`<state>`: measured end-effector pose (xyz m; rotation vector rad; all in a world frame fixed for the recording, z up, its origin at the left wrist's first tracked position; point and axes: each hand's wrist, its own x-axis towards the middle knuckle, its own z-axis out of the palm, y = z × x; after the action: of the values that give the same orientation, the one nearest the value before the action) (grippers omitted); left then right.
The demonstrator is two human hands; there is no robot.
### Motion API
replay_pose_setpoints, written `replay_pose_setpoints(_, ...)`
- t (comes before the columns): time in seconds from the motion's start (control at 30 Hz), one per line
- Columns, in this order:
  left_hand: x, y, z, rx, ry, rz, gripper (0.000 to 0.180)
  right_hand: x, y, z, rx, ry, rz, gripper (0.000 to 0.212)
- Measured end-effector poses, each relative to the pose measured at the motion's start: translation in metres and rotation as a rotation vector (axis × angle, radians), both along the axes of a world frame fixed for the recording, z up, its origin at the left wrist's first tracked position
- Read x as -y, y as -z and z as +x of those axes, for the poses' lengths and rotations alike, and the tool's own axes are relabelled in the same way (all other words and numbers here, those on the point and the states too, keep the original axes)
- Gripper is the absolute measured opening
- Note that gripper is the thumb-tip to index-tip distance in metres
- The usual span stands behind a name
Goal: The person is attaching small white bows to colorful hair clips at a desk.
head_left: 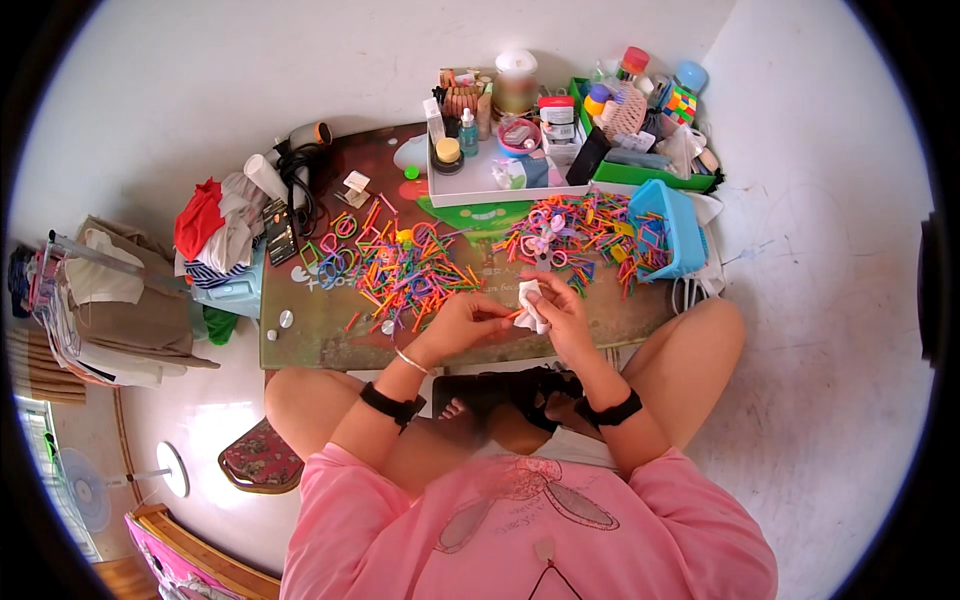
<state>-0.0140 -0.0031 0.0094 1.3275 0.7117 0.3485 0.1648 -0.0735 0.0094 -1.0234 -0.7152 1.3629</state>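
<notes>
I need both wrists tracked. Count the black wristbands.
2: one black wristband on the left forearm, one black wristband on the right forearm. None hidden, apparently.

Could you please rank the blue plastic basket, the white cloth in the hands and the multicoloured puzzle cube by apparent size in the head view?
1. Blue plastic basket
2. White cloth
3. Multicoloured puzzle cube, though it sits farther away, so that gap is unsure.

White tray (470, 190) of bottles and jars; green box (650, 178) with a colour cube (682, 101); blue basket (680, 225), tipped. Hair dryer (305, 135), heaped clothes (215, 235). Standing fan (95, 488) on floor.
</notes>
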Motion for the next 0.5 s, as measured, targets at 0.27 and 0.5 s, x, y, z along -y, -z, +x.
replay_pose_setpoints(0.27, 0.005, -0.011, 0.007, 0.016, -0.061, -0.09, 0.021, -0.001, 0.015, 0.006, -0.068, -0.06, -0.009, 0.025)
replay_pose_setpoints(0.5, 0.004, -0.002, 0.003, 0.024, -0.035, -0.054, 0.02, -0.001, 0.002, 0.004, 0.606, -0.033, 0.213, 0.022)
